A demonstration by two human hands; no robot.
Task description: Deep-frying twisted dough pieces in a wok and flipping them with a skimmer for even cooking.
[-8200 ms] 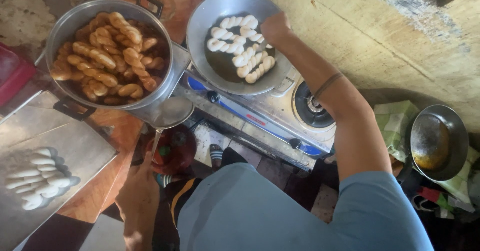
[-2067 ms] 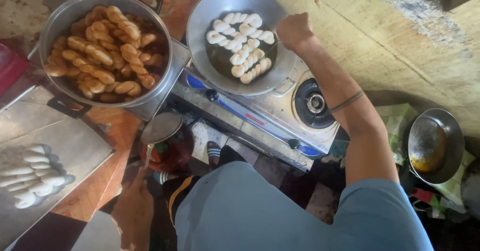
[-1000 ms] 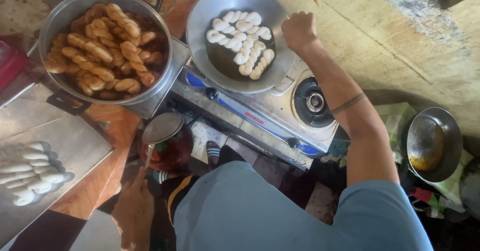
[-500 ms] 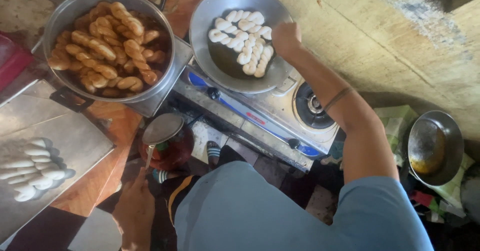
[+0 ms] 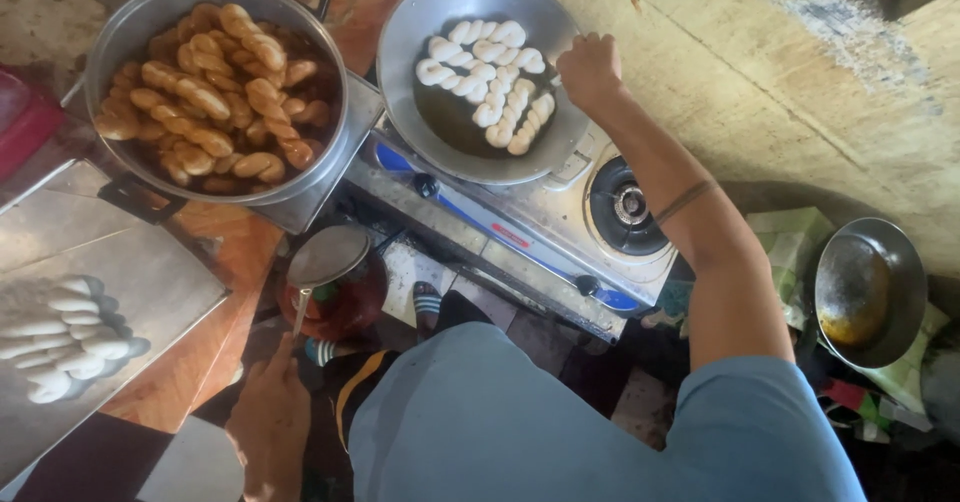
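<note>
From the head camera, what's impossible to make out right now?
- Right hand: fingers curl at the wok rim; what it grips is hidden.
- Left hand: skimmer handle grip blurred, dim.
- Burner beneath the wok: covered.
- Raw dough tray: cut by the left edge.

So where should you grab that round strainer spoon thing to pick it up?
Probably by its thin handle, coming from the near side, where the left hand already holds it. The strainer has a wide, flat mesh disc that gives no grip, and its long handle points back toward the person.
</note>
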